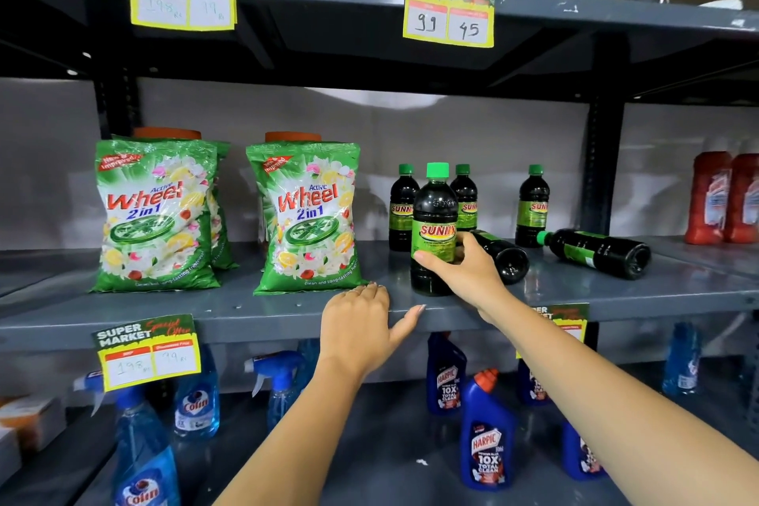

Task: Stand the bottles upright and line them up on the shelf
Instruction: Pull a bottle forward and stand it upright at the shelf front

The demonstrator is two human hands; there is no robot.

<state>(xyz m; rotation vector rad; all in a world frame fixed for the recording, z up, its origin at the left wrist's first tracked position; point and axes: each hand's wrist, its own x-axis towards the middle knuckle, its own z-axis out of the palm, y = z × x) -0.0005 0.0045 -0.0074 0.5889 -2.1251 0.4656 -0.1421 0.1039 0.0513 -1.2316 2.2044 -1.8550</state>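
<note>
Dark bottles with green caps and green Sunny labels stand on the grey middle shelf (246, 312). My right hand (460, 267) grips one upright bottle (433, 218) near the shelf's front edge. Three more stand behind it: one at the left (401, 209), one in the middle (466, 197), one further right (532, 205). Two lie on their sides: one (503, 255) just behind my right hand, another (595, 253) to the right. My left hand (361, 329) rests flat on the shelf's front lip with fingers spread, holding nothing.
Two green Wheel detergent bags (152, 214) (308, 218) stand to the left on the same shelf. Red bottles (723, 197) sit at far right. Yellow price tags (449, 12) hang from the shelf edges. Below are blue spray bottles (193, 411) and Harpic bottles (486, 431).
</note>
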